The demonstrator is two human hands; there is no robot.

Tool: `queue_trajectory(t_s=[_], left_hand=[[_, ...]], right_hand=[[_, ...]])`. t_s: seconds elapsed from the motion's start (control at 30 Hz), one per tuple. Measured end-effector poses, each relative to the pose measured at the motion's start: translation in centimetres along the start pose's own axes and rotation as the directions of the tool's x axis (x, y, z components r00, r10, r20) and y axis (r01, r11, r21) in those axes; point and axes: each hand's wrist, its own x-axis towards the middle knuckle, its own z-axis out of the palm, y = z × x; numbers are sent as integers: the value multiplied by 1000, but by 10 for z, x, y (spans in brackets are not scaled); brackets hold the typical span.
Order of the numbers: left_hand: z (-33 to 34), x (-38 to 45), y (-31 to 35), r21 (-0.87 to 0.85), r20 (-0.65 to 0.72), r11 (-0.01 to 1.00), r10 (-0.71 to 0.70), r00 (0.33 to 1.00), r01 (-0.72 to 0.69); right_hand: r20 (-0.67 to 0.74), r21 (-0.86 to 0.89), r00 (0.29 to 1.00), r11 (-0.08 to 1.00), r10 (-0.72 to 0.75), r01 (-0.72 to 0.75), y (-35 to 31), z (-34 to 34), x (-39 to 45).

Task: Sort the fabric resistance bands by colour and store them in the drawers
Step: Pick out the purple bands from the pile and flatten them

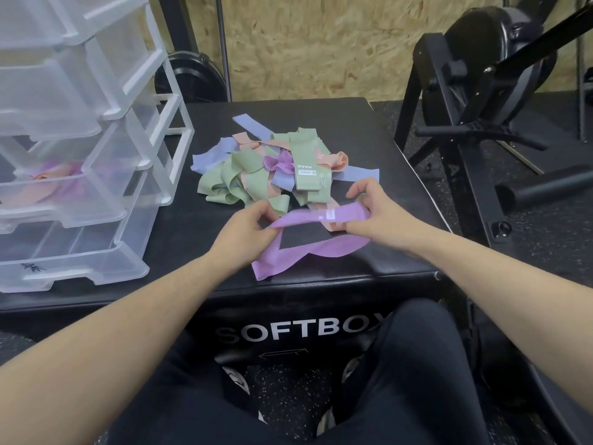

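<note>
You hold 1 purple band stretched between both hands over the black box.

At your left, the clear drawer unit (96, 175) stands on the soft box (321, 326), 1 open drawer showing peach and purple fabric. Your left hand (247, 231) pinches the purple band (308, 245); your right hand (377, 215) grips its other end. Just behind lies the mixed pile of bands (272, 165).

drawers (73, 175) left of band pile (276, 165) on box (398, 175)
</note>
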Motion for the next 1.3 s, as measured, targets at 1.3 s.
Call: queue_trajectory(t_s=[1.3], left_hand=[[-44,-27,-101,256,82,966,-37,996,14]], right_hand=[[-35,-120,999,992,27,-31,62,11,15]])
